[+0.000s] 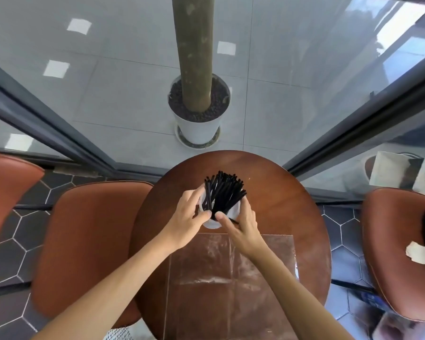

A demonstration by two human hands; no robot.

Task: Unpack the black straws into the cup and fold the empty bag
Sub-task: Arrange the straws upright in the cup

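Clear bag (231, 285) flat on round wooden table (292, 207); grey tiles (108, 94) beyond

Lighting: bright, even daylight from the glass panes ahead of me. Glare: white ceiling-light reflections on the floor tiles (103, 77); sheen on my clear bag (231, 278). Shadows: soft, faint. Distortion: wide-angle bowing of the window frames (47, 133). Blur: lower right corner smeared.

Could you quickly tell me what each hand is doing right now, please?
Left hand: curled around the cup, gripping its side.
Right hand: on the cup's other side, one straw under its fingers.
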